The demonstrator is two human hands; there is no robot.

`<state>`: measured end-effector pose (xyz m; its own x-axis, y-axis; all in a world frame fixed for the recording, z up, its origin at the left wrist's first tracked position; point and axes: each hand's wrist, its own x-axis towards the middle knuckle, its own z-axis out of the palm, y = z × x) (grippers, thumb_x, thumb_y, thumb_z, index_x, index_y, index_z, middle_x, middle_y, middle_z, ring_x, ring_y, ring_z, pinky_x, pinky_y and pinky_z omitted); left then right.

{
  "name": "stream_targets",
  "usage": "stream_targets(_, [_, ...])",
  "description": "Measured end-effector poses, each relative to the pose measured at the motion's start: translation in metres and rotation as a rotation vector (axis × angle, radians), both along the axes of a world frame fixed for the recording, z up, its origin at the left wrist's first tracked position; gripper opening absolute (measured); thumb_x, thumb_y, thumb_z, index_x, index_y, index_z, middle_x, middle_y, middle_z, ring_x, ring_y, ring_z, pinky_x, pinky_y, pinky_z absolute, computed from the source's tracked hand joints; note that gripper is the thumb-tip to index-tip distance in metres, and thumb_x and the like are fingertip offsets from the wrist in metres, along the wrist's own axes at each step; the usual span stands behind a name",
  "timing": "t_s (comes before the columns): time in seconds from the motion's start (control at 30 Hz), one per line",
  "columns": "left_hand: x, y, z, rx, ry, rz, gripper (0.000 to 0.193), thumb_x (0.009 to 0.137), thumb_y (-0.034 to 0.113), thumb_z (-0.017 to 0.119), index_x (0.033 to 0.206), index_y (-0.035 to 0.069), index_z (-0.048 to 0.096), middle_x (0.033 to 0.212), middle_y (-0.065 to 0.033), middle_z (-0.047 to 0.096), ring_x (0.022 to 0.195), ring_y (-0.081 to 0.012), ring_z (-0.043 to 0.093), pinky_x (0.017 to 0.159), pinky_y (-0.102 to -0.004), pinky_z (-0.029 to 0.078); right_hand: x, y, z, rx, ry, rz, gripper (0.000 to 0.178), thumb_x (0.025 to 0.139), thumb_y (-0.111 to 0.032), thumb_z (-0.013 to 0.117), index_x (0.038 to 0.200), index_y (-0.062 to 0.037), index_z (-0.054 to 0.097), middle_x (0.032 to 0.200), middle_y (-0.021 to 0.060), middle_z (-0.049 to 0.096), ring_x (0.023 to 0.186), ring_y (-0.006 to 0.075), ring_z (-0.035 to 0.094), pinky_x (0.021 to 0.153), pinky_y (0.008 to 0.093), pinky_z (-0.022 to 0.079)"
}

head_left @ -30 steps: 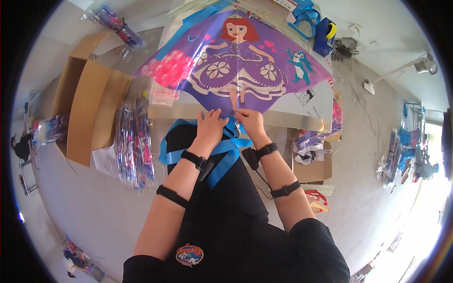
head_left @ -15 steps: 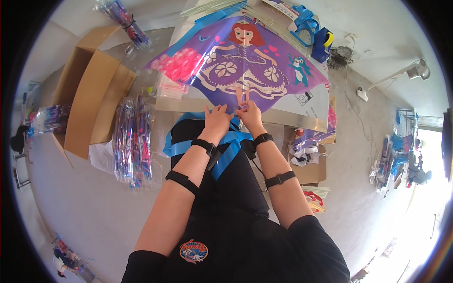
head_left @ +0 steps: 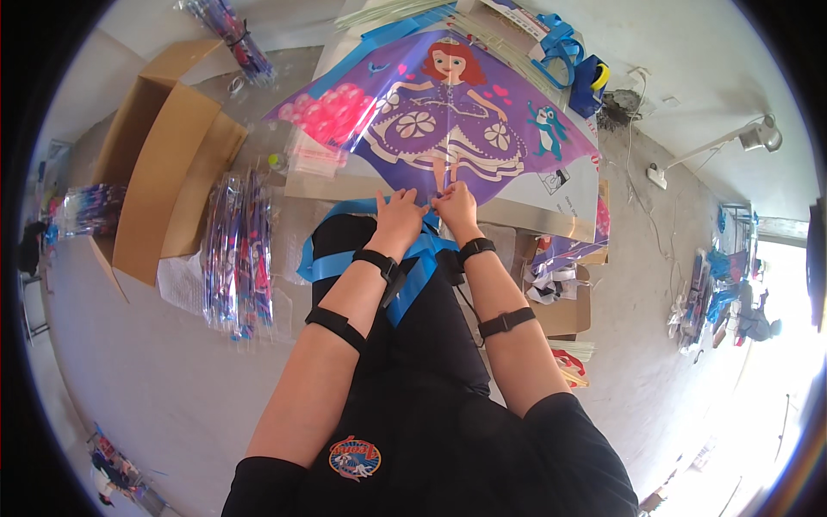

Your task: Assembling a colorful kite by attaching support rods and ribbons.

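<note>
A purple kite, printed with a red-haired figure in a gown, lies over the worktable's near edge, its lower tip toward me. At that tip my right hand is closed, thumb and fingers pinching the kite. Beside it, my left hand rests at the kite's lower left edge with fingers spread, its thumb close to the right fingertips. A blue ribbon trails from under my hands across my lap. My fingers hide the very end of the tip.
On the left stand an open cardboard box and bundles of wrapped kites. Thin pale rods, a looped blue strap and a blue tape dispenser lie at the table's far side. Another cardboard box is at right.
Both hands stay at the kite's lower tip, with only slight finger movement. The whole view has shifted a little.
</note>
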<state>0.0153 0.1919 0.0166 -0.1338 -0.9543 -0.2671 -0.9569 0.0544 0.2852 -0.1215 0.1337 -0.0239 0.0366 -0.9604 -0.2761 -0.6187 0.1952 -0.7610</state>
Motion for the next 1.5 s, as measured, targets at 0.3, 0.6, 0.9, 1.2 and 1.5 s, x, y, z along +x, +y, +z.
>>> stream_targets(0.3, [-0.001, 0.0, 0.0, 0.006, -0.027, 0.0, 0.031, 0.091, 0.017, 0.047, 0.113, 0.027, 0.066, 0.134, -0.0073, 0.047, 0.128, -0.027, 0.04, 0.104, -0.0637, 0.021, 0.003, -0.009, -0.004, 0.049, 0.125, -0.008, 0.036, 0.062, -0.016, 0.074, 0.087, -0.0014, 0.052, 0.079, 0.0174, 0.064, 0.08, 0.0344, 0.064, 0.072, 0.0382, 0.051])
stream_targets(0.6, [-0.001, 0.0, -0.009, -0.044, -0.014, 0.021, 0.027, 0.091, 0.018, 0.048, 0.108, 0.025, 0.068, 0.131, -0.0061, 0.049, 0.126, -0.0264, 0.042, 0.104, -0.0638, 0.022, 0.012, -0.02, 0.007, -0.04, 0.35, 0.099, 0.029, 0.065, -0.014, 0.074, 0.081, 0.0007, 0.055, 0.06, 0.0104, 0.064, 0.055, 0.0208, 0.065, 0.059, 0.0299, 0.052])
stream_targets(0.9, [0.0, 0.002, -0.003, -0.062, -0.008, 0.01, 0.029, 0.088, 0.014, 0.052, 0.109, 0.027, 0.067, 0.128, -0.0065, 0.05, 0.125, -0.0257, 0.043, 0.105, -0.063, 0.021, 0.006, -0.041, 0.04, 0.256, 0.417, 0.456, 0.072, 0.069, -0.02, 0.074, 0.126, 0.0059, 0.038, 0.07, 0.0149, 0.067, 0.063, 0.0258, 0.067, 0.06, 0.0359, 0.054])
stream_targets(1.2, [0.0, 0.001, -0.001, -0.018, -0.043, -0.009, 0.033, 0.089, 0.011, 0.052, 0.112, 0.029, 0.066, 0.131, -0.0057, 0.049, 0.126, -0.0257, 0.043, 0.105, -0.0625, 0.021, -0.006, -0.035, 0.03, 0.323, 0.477, 0.399, 0.063, 0.063, -0.038, 0.082, 0.107, -0.0006, 0.057, 0.098, 0.0164, 0.066, 0.095, 0.0305, 0.063, 0.077, 0.0394, 0.052])
stream_targets(1.5, [0.006, 0.0, 0.0, 0.003, -0.023, -0.041, 0.04, 0.086, 0.005, 0.05, 0.116, 0.028, 0.064, 0.135, -0.0057, 0.048, 0.128, -0.0236, 0.042, 0.105, -0.0624, 0.021, -0.006, -0.03, 0.03, 0.078, 0.5, 0.404, 0.065, 0.061, -0.039, 0.082, 0.105, -0.0002, 0.056, 0.097, 0.0161, 0.064, 0.095, 0.0317, 0.061, 0.079, 0.04, 0.049])
